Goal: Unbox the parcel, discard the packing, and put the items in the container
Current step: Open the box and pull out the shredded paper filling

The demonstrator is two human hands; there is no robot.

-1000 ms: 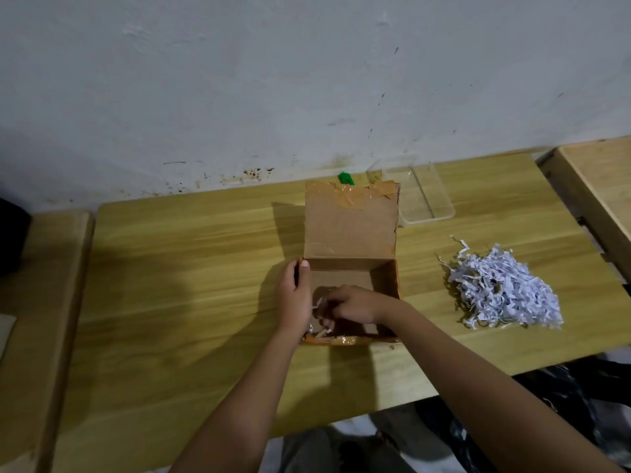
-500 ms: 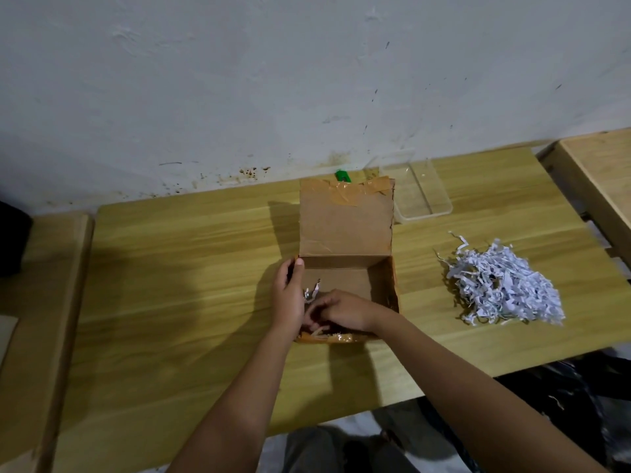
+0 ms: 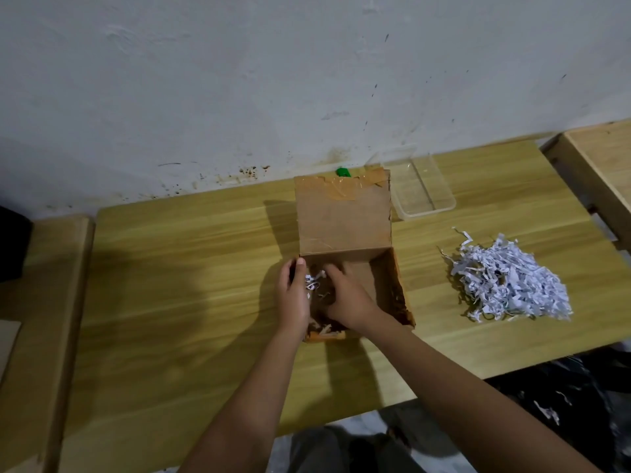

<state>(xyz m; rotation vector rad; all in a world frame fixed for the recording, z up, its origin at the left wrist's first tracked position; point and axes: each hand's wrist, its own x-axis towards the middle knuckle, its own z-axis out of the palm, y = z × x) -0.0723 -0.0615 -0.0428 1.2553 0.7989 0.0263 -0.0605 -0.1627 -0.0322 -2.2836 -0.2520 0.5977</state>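
A brown cardboard box (image 3: 382, 278) stands open on the wooden table (image 3: 191, 274), its taped lid (image 3: 345, 216) folded up at the back. My left hand (image 3: 293, 295) grips the box's left wall, thumb outside. My right hand (image 3: 345, 295) reaches inside the box, fingers curled over a few white paper shreds (image 3: 314, 281) at the left inner corner. I cannot tell whether the fingers hold any. The box floor under my hands is hidden. A clear plastic container (image 3: 423, 192) sits behind the box to the right.
A pile of white shredded paper (image 3: 508, 281) lies on the table right of the box. A small green object (image 3: 343, 172) peeks out behind the lid. Wooden benches flank the table, left (image 3: 27, 302) and right (image 3: 601, 165). A white wall stands behind.
My right hand has moved from the front of the box interior toward its left back corner, pushing paper shreds up against the left wall. My left hand stays on the box wall.
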